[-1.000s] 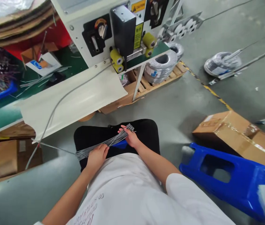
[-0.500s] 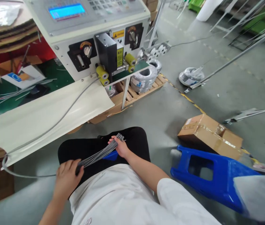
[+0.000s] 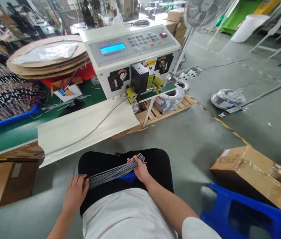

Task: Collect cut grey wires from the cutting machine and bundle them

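A bundle of grey cables (image 3: pixel 115 172) lies slantwise across my lap. Near its right end, where the cut tips stick out, my right hand (image 3: pixel 140 168) is wrapped round it. My left hand (image 3: pixel 77 191) rests at the bundle's left end with its fingers curled over it; what lies under the palm is hidden. In front stands a cable machine (image 3: pixel 135 49) with a lit blue screen and yellow rollers. A single grey cable (image 3: pixel 98 126) comes out of the left rollers and runs down a cream sheet (image 3: pixel 63 132).
A blue plastic stool (image 3: pixel 220 205) and a cardboard box (image 3: pixel 249 172) are on the floor at right. Cable coils (image 3: pixel 170 99) sit on a pallet beneath the machine. Open boxes (image 3: pixel 18 182) stand at left. A fan (image 3: pixel 206 13) is behind.
The view has tilted up and shifted left, showing more of the bench and the fan. The loose cable's end no longer loops off the sheet beside my left hand. Both hands stay on the bundle.
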The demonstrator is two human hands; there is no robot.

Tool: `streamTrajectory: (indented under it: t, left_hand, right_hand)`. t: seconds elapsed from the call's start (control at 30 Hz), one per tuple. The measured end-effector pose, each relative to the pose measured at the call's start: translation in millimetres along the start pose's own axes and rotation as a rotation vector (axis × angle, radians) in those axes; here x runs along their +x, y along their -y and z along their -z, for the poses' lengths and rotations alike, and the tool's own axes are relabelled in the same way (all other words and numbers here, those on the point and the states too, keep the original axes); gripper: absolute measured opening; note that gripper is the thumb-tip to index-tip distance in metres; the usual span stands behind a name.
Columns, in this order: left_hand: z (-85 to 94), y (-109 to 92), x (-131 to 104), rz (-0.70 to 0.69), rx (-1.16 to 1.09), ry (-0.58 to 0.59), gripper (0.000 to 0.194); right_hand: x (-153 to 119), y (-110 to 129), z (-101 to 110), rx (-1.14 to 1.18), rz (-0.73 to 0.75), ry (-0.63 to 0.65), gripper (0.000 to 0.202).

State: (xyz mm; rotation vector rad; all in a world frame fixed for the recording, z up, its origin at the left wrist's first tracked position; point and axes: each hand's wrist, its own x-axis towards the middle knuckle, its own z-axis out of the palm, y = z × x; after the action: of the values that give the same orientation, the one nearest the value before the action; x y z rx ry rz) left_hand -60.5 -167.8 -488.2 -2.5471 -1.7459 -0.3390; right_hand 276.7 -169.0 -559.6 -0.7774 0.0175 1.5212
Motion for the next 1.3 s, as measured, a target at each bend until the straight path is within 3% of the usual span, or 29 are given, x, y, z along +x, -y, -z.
streamTrajectory:
  t: [0.1,0.17,0.27,0.33,0.47,0.6,0.8,0.9,1.07,1.17,1.3]
  left_hand:
    - [35.0,-28.6,37.2,-0.262,0.007,-0.169,0.024]
    - [61.6,-50.4,74.4,-0.337,-0.004,-0.285,0.027]
    - [91.8,-76.7,135.7,-0.215,0.028,-0.378,0.035]
    - [101.3,-87.4,168.7,-0.099,0.04,-0.378,0.046]
    - [101.0,-94.8,194.4,-0.029,0.04,-0.287,0.054]
    - [96.8,-84.9,179.9,-0.089,0.032,-0.227,0.036]
    - [92.0,-68.4,129.5,-0.307,0.089,-0.379,0.013]
    - [75.3,-79.0,92.7,-0.348,0.058,-0.225,0.013]
    - [35.5,-100.9,37.0,-0.238,-0.059,0.123,0.024]
    - [21.7,-101.6,18.3,-0.213,-0.09,0.211,0.025]
    - [15.8,-99.2,9.5,-0.234,-0.101,0.265,0.025]
  right_hand:
    - [-3.5,1.4,-4.4,0.013,-0.014,0.043,0.023]
    - [-5.4,2.0,-6.8,0.002,-0.032,0.053,0.025]
    - [-7.4,2.2,-8.3,-0.034,-0.05,0.041,0.024]
    - [-8.3,2.0,-7.7,-0.057,-0.041,0.038,0.024]
    - [-9.7,2.3,-4.6,-0.11,0.005,0.047,0.025]
    - [-9.0,3.8,-2.1,-0.123,0.004,0.032,0.028]
    - [-4.7,4.3,-2.4,-0.146,-0.049,-0.014,0.032]
    - [-3.8,4.3,-3.8,-0.129,-0.048,-0.001,0.032]
    - [-3.4,4.9,-4.0,-0.105,-0.061,0.002,0.031]
    - [-2.7,4.7,-1.9,-0.093,-0.067,0.015,0.032]
    - [-0.9,3.3,0.7,-0.092,-0.082,0.032,0.032]
